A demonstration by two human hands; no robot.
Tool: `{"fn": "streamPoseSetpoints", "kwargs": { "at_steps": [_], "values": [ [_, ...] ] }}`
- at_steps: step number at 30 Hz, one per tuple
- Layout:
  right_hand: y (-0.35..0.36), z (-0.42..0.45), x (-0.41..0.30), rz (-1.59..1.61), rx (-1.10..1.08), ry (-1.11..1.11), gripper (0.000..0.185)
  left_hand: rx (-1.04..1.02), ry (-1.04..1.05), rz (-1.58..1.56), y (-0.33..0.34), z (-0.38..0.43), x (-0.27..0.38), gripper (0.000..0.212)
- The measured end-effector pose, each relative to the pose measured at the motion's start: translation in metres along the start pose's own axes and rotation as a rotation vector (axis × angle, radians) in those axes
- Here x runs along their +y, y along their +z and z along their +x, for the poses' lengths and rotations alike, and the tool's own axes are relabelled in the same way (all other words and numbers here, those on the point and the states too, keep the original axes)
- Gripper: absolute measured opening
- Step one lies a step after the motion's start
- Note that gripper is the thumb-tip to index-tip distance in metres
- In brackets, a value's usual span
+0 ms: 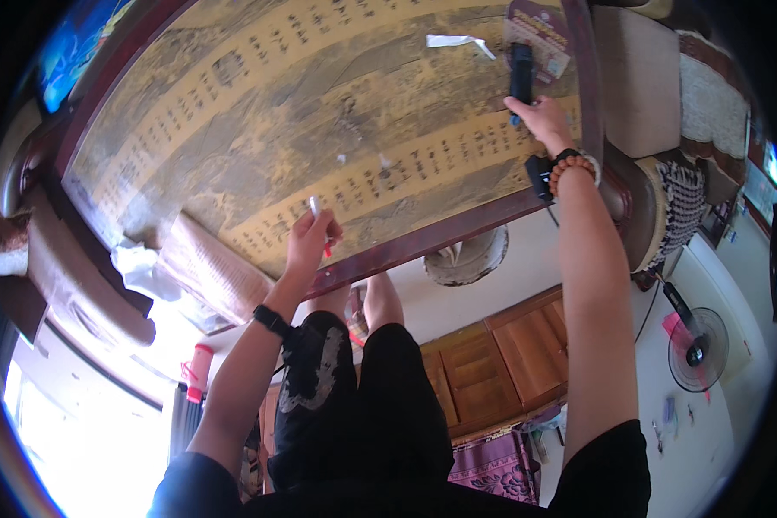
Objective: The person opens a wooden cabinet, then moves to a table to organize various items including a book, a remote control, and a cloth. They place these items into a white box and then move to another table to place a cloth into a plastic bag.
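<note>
My left hand [311,236] is closed around a slim white stick-like item [315,206], over the near edge of the table. A red end [327,250] shows below the fingers; whether it is a pen cannot be told. Far to the right, my right hand [545,120] grips the near end of a long black object [522,71] with a blue tip. That object lies partly over a maroon printed card or fan [547,39]. A white strip [456,41], possibly paper, lies left of the black object.
The table [285,129] has a dark red rim and a top with landscape and written characters. A small black box [539,176] sits near my right wrist. At the left lie a printed sheet [210,265] and crumpled white plastic [139,265]. A bin [469,262] stands below the edge.
</note>
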State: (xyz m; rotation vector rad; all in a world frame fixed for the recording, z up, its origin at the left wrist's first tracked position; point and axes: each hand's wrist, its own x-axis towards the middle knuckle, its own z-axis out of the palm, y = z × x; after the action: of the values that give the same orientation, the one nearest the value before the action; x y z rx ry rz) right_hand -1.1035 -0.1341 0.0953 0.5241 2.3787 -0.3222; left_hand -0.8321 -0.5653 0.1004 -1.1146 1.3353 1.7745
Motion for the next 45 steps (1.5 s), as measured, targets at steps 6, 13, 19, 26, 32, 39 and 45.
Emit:
{"fn": "streamPoseSetpoints", "kwargs": {
  "at_steps": [6, 13, 19, 26, 32, 39, 45],
  "values": [
    [0.007, -0.010, -0.025, -0.156, 0.036, -0.011, 0.057, 0.008, -0.053, -0.016, -0.007, -0.009, -0.021, 0.029],
    [0.024, -0.002, -0.009, 0.220, 0.154, 0.127, 0.051, 0.049, -0.058, 0.034, -0.016, -0.010, -0.043, 0.028],
    [0.019, -0.015, -0.030, 0.099, 0.028, 0.090, 0.045, 0.175, -0.063, 0.029, -0.052, -0.041, -0.054, 0.026],
    [0.045, -0.029, -0.030, 0.193, -0.023, 0.211, 0.042, 0.437, -0.085, 0.054, -0.119, -0.091, -0.096, 0.031],
    [0.076, -0.035, 0.006, 0.072, -0.110, 0.073, 0.053, 1.103, 0.113, 0.051, -0.169, -0.121, -0.121, 0.029],
    [0.094, -0.050, 0.002, 0.126, -0.026, 0.023, 0.042, 1.224, -0.128, 0.264, -0.228, -0.114, -0.157, 0.080],
    [0.093, -0.081, -0.006, 0.005, -0.094, 0.031, 0.043, 1.108, -0.170, 0.191, -0.240, -0.102, -0.171, 0.092]
  ]
}}
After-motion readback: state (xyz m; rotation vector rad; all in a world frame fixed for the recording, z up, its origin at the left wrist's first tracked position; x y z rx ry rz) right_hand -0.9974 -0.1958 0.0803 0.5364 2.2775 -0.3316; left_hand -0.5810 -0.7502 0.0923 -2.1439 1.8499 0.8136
